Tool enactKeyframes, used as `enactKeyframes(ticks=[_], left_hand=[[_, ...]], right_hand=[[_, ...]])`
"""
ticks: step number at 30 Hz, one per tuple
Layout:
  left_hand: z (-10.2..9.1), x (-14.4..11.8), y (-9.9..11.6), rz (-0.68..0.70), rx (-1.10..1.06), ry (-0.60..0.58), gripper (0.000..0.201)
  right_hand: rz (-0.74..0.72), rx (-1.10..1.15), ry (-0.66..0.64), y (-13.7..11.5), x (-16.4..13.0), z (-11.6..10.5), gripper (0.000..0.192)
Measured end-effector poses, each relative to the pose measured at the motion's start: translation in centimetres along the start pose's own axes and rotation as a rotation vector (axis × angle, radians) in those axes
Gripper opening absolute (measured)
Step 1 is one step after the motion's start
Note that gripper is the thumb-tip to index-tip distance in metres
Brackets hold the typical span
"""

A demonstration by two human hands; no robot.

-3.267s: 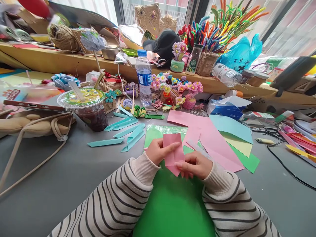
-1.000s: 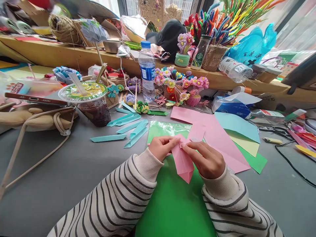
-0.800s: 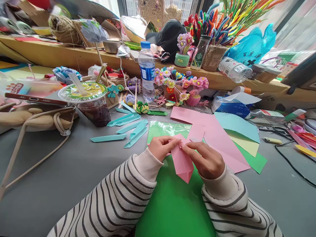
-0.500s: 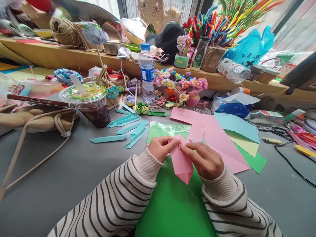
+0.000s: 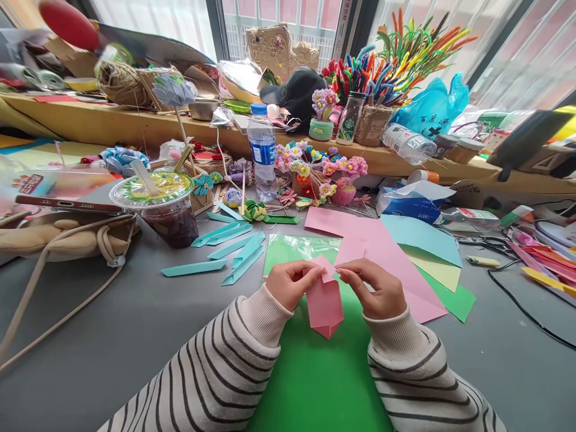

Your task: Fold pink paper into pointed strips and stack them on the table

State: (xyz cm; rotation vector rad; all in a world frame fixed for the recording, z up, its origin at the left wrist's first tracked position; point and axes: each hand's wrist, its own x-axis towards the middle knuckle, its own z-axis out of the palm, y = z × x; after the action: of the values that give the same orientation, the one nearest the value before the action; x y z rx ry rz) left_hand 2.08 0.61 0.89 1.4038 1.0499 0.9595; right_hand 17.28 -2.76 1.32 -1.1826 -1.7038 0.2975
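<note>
You have the pink paper piece (image 5: 324,303) pinched at its top edge, lifted just above the green sheet (image 5: 315,372) on the worktop (image 5: 112,336). Your left hand (image 5: 289,283) is closed on the top left corner, thumb against fingertip; your right hand (image 5: 373,288) is closed on a small flap at the top right. The lower end already comes to a folded point, so this looks like the stage of shaping the upper end.

The next move likely calls for bringing the two top corners evenly toward the middle line and pressing the crease flat, with the green sheet beneath your grip as backing.

Just beyond your hands lie loose pink sheets (image 5: 382,252), and further left the teal folded strips (image 5: 234,246) and a lidded drink cup (image 5: 157,204).
</note>
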Motion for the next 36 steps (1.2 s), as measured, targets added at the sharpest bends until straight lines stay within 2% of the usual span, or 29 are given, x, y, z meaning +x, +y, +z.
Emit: enactKeyframes(ticks=[3,6,12,18,23,30,33,36], left_hand=[[-0.1,0.1,-0.2,0.024,0.023,-0.045,0.023],[-0.1,0.1,-0.4,0.04,0.021,-0.089,0.023],[0.0,0.2,-0.3,0.006,-0.005,-0.123,0.022],[-0.1,0.3,-0.1,-0.057,-0.044,-0.162,0.024],[-0.1,0.4,0.1,-0.099,-0.068,-0.179,0.023],[-0.1,0.4,0.1,-0.115,-0.121,-0.225,0.029],[-0.1,0.4,0.0,-0.149,-0.154,-0.273,0.028],[-0.1,0.2,-0.2,-0.19,-0.181,-0.345,0.026]], right_hand=[[0.177,0.083,-0.064,0.5,-0.1,0.4,0.019],[0.269,0.145,-0.129,0.8,-0.3,0.8,0.024],[0.352,0.172,-0.219,1.0,-0.4,0.9,0.027],[0.37,0.137,-0.376,0.8,0.1,0.3,0.027],[0.369,0.18,-0.42,0.7,0.0,0.1,0.025],[0.454,0.411,-0.376,0.2,-0.2,0.1,0.022],[0.459,0.451,-0.354,0.1,0.0,0.0,0.02],[0.451,0.438,-0.384,0.4,0.3,-0.2,0.02]])
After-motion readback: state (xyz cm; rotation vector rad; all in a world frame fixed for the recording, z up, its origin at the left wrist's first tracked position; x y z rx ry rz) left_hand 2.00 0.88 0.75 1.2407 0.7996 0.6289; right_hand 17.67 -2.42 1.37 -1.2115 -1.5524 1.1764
